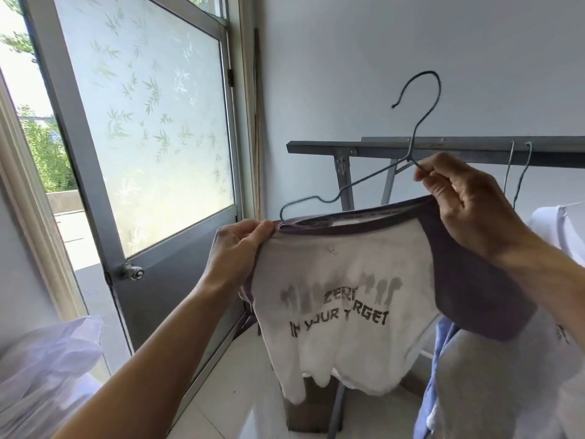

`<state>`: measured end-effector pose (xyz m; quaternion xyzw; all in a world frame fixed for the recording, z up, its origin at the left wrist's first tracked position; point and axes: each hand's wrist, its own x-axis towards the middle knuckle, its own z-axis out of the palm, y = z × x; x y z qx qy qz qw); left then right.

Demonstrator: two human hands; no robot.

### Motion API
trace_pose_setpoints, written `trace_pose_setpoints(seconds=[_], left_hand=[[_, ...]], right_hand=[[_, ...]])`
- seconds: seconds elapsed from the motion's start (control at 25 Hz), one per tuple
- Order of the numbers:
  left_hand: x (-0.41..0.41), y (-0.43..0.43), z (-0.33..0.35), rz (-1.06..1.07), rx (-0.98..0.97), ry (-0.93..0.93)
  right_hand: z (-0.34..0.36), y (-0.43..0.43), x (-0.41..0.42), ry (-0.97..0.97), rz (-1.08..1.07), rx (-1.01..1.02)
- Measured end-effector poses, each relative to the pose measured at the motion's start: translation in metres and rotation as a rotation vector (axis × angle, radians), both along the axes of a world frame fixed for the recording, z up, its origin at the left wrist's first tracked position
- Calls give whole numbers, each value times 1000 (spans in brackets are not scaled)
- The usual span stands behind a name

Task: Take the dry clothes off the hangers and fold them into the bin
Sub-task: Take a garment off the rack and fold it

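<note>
Head view. Step in hand: getting the T-shirt (342, 343) off its wire hanger (364, 182); no folding begun.

- Shirt: white body, purple collar and sleeves, dark print on the chest. It hangs in the centre of the frame, held up by the collar, hem loose below.
- Hanger: lifted clear of the rack rail (474, 151), tilted, hook up in the upper right. Most of the wire is above the collar; its lower left end looks still tucked at the neck opening.
- Left hand (235, 245), centre left: thumb and curled fingers pinch the collar edge at the shoulder.
- Right hand (468, 204), right of centre: fingers curled, thumb and forefinger pinching the hanger wire just beside its neck. The lower fingers lie against the collar; whether they grip it, cannot tell.

Next move, as I judge it: draw the hanger up and right until the low end slips out, while the left hand keeps the collar. Then park the hanger and fold.

Bin: a brown boxy shape (304, 407) shows under the hem; cannot say it is the bin.
</note>
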<state>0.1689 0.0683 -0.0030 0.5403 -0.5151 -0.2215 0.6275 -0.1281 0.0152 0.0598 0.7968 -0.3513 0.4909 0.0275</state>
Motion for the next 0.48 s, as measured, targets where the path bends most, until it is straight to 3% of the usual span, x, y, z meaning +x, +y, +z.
trace_pose_setpoints(seconds=[0.24, 0.4, 0.48], left_hand=[[-15, -3, -10, -85, -52, 0], [-14, -5, -15, -26, -47, -191], [-7, -7, -16, 50, -38, -242]], right_hand=[[-8, -1, 8, -327, 104, 256], [-3, -5, 21, -861, 303, 467], [1, -12, 19, -991, 275, 485]])
